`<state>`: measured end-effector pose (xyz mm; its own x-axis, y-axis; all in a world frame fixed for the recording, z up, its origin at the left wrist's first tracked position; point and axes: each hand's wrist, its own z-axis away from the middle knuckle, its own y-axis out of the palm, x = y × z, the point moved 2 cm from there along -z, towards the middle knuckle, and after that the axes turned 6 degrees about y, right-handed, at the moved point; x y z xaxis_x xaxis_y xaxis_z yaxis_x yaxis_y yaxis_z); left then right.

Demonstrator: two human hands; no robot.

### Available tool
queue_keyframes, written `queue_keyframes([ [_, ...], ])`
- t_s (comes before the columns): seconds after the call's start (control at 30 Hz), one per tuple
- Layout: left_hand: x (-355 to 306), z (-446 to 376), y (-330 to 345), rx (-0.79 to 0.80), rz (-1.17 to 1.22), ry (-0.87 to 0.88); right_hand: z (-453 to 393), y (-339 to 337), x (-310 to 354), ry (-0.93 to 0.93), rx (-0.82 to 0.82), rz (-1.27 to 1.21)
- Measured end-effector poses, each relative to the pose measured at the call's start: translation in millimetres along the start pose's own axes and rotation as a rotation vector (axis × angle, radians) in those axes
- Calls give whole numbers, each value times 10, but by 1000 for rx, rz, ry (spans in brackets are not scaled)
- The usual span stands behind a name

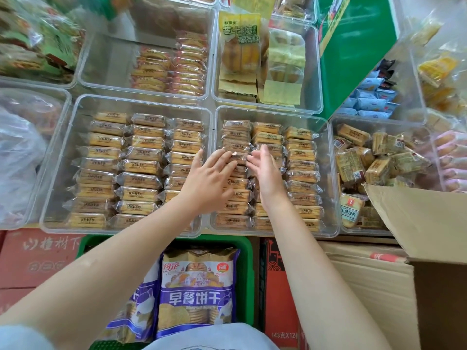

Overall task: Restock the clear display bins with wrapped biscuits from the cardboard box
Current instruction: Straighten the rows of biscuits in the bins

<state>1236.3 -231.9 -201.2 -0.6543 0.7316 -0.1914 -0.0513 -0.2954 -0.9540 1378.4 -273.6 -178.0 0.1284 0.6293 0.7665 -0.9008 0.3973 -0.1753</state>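
From the head view, we had both hands over the middle bin (331, 173), full of rowed biscuits. Our left hand (207, 178) lay flat with straight fingers on the packs; our right hand (265, 170), fingers straight, touched one pack (238, 157) between them. The box (424, 223) stood open at right.

Snack shop: clear display bins (336, 173) of wrapped biscuits (141, 155)

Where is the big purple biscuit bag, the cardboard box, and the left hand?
purple biscuit bag (199, 294): head view, middle of its front label.
cardboard box (427, 223): head view, on its open flap.
left hand (207, 180): head view, back of the hand.
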Motion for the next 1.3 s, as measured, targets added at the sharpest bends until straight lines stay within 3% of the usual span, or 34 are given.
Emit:
queue_keyframes([
  [0.13, -4, 3, 16, -18, 16, 0, -55, -54, 90, 5, 29, 21],
  [0.3, 5, -38, -13, 41, -8, 0, -140, -123, 170, -67, -110, 10],
  [0.57, 20, -171, -27, 25, 44, -13, -56, -41, 164, -95, -40, 121],
  [0.93, 39, -158, 20, -131, 143, -21, -84, 144, 271, -100, 76, 263],
  [1.13, 14, -205, -41, 21, 21, -22, -195, 37, 314, -55, 48, 151],
  [1.3, 35, -280, -89, 64, -16, -8, -214, 57, 276, 8, 115, 114],
])
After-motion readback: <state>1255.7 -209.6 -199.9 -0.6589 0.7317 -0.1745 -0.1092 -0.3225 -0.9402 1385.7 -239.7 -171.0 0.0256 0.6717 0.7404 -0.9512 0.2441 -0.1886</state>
